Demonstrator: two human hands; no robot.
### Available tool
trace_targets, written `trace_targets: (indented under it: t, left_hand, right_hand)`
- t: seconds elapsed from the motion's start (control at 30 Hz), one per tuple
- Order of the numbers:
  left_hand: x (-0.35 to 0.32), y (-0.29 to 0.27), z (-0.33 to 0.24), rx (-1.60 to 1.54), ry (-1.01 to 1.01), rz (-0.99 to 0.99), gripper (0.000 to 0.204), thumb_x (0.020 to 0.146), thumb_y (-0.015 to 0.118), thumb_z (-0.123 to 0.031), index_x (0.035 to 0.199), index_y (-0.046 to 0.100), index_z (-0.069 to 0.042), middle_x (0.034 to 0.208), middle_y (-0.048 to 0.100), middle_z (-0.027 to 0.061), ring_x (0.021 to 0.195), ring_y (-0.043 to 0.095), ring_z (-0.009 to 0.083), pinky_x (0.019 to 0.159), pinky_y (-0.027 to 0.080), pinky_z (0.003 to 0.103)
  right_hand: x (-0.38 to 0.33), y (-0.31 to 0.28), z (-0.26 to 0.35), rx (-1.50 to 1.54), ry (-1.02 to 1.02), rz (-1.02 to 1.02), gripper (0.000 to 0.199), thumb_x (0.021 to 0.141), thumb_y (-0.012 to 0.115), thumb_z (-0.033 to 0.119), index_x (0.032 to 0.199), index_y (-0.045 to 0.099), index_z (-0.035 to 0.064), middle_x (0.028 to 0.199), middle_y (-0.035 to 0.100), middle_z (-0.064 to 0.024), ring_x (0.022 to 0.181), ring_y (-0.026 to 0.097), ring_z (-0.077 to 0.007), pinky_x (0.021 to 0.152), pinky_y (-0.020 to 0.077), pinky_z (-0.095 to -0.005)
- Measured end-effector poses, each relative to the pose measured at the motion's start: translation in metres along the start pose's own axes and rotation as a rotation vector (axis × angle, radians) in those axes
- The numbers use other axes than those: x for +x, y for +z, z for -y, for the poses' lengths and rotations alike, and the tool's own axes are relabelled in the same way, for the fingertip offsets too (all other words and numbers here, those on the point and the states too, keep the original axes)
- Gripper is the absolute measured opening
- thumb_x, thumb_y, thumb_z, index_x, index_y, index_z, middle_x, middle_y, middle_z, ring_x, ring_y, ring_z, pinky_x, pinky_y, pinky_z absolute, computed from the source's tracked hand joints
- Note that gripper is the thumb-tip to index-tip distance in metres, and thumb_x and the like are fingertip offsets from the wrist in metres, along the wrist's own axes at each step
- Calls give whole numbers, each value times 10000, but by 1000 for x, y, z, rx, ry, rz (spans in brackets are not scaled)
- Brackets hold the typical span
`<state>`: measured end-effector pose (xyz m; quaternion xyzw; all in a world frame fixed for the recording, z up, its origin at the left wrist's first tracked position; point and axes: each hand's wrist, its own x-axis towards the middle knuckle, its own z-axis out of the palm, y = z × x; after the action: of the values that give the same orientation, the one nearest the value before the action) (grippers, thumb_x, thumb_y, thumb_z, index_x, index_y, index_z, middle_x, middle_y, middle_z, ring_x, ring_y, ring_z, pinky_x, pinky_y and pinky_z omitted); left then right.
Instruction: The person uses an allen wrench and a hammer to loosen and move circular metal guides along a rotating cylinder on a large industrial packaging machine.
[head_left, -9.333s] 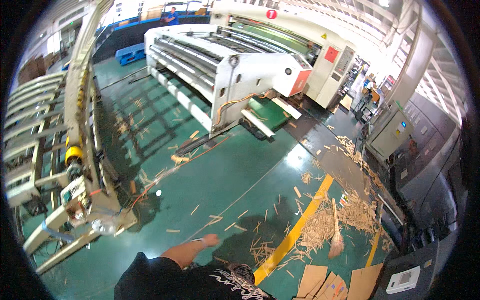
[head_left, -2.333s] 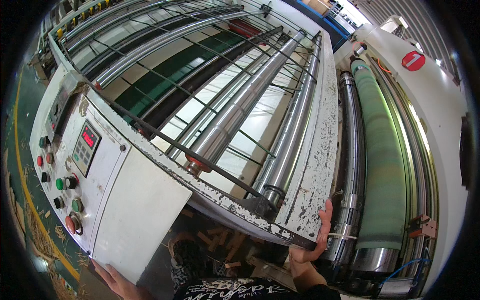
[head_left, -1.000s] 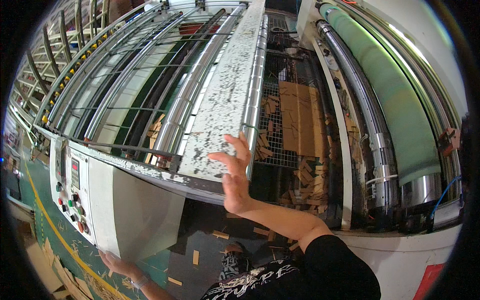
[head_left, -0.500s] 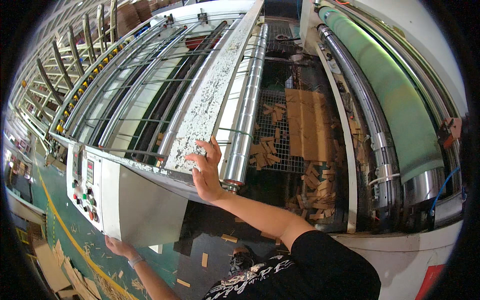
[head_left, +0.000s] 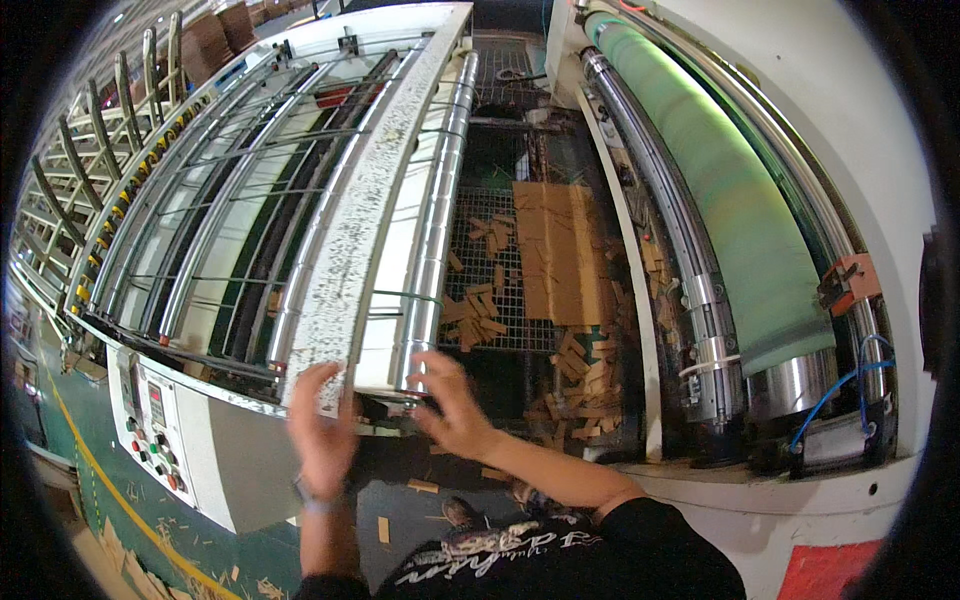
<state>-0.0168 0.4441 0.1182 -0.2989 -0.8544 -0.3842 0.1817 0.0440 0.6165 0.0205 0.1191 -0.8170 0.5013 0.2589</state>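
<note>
My left hand (head_left: pixel 322 440) is raised at the near end of the chipped white beam (head_left: pixel 355 205), its fingers stretched up and somewhat blurred. Whether it touches the beam I cannot tell. My right hand (head_left: pixel 458 408) is close to the near end of a shiny metal roller (head_left: pixel 436 210), fingers bent and apart with nothing between them. Green cords (head_left: pixel 408 294) cross from the beam to this roller. A white strip (head_left: pixel 385 335) lies between beam and roller.
To the right runs a large green-covered cylinder (head_left: pixel 740 220) beside a dark metal shaft (head_left: pixel 655 185). Cardboard scraps (head_left: pixel 585 385) and a brown cardboard sheet (head_left: pixel 555 250) lie in the gap below. At left stands a control panel (head_left: pixel 155 425) with buttons.
My left hand has come up from below the control panel to the beam's near end. My right hand has moved off the beam toward the roller's end. The view has shifted right.
</note>
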Motion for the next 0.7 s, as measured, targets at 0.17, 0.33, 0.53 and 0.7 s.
trace_targets:
  t: [0.17,0.33,0.53,0.7]
  left_hand:
    - [87,186,-83,175,412,423,215,758,601,-180,913,543,-43,815,558,106,805,556,293,746,425,387]
    - [151,322,-135,399,710,733,257,751,605,-241,920,558,-53,830,561,87,824,549,231,828,365,379]
    - [232,439,-155,524,884,860,232,781,580,-233,924,575,-50,832,576,90,826,551,233,868,337,414]
    - [312,544,-155,529,948,925,291,785,578,-233,1015,552,-57,934,574,78,910,536,231,896,329,397]
  right_hand:
    - [0,-154,-25,-60,32,-366,484,864,473,407,1157,424,24,1180,411,-154,1196,314,-299,993,256,-421]
    - [32,-227,-42,-442,-22,-11,679,824,498,524,1259,401,12,1315,338,-172,1238,262,-333,1022,147,-477]
    - [79,-289,-121,-472,36,-141,669,819,525,470,1288,373,18,1317,354,-150,1226,296,-316,1022,126,-480]
    - [134,-344,-225,-499,111,-189,633,798,561,411,1269,376,29,1293,372,-138,1219,310,-316,1017,128,-489]
